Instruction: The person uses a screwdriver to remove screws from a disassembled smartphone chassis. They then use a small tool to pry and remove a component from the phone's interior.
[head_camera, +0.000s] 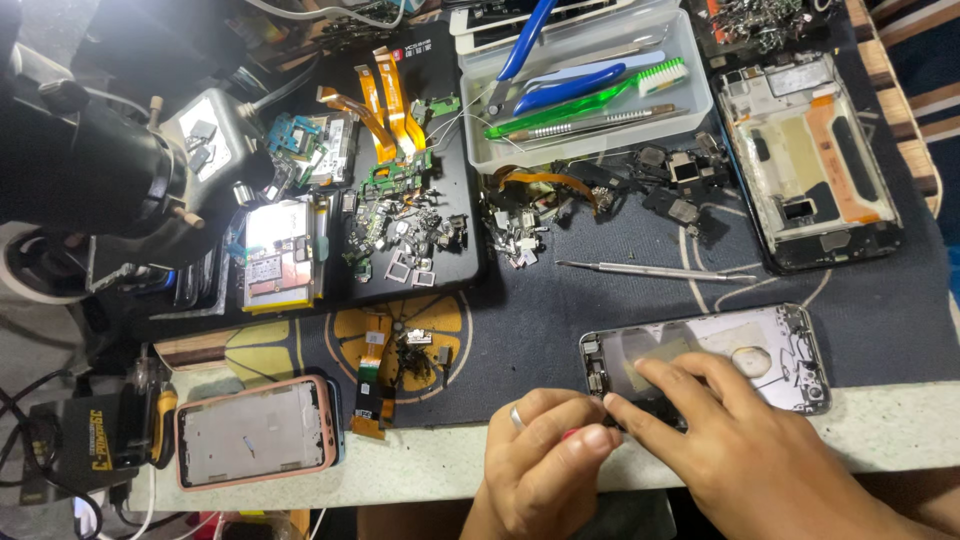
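At the far left a black microscope (90, 160) stands over the bench. Below it, near the front edge, lies a pink-rimmed phone frame (256, 432), emptied to a bare grey plate. Further back, a black tray (465, 215) holds orange flex cables, small green boards and a heap of tiny metal parts. To its right a clear plastic box (690, 110) contains blue-handled pliers, a green-handled brush and slim metal tools. A thin metal spudger (650, 270) lies on the dark mat (560, 320) in front of the box.

The left hand (545, 465) is curled at the front edge of the table, its fingers pinched together on a small tool with a red handle (570, 434), mostly hidden; a ring sits on one finger. Just beside it, the right hand (740, 450) presses its fingers flat on the opened silver phone (760, 350), holding its lower left corner down rather than closing around it. This phone lies on the mat near the front edge, right of centre, with its shell exposed and small parts along the left end. A black phone chassis (810, 160) lies at the back right.
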